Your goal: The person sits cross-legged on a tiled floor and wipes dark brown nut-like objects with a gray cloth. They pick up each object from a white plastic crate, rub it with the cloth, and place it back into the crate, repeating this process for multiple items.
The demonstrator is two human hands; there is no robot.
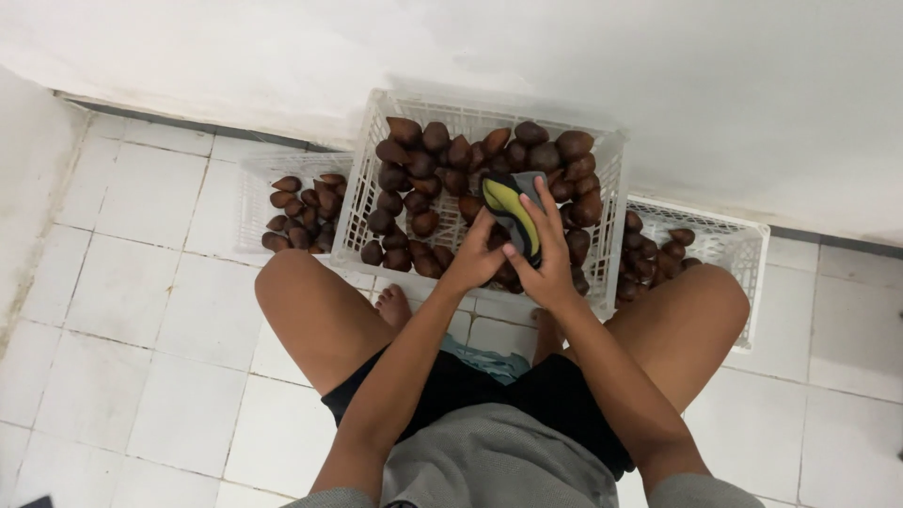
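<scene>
I sit over a white plastic crate that holds several dark brown, scaly, pointed fruits. My right hand grips a dark cloth or glove with a yellow patch above the crate's middle. My left hand touches the lower end of the same item, fingers curled on it. Whether a fruit lies inside the cloth is hidden.
A second white crate at the left holds a small pile of the same fruits. A third white crate at the right holds a few more. My bare knees flank the middle crate. White tiled floor and a white wall surround them.
</scene>
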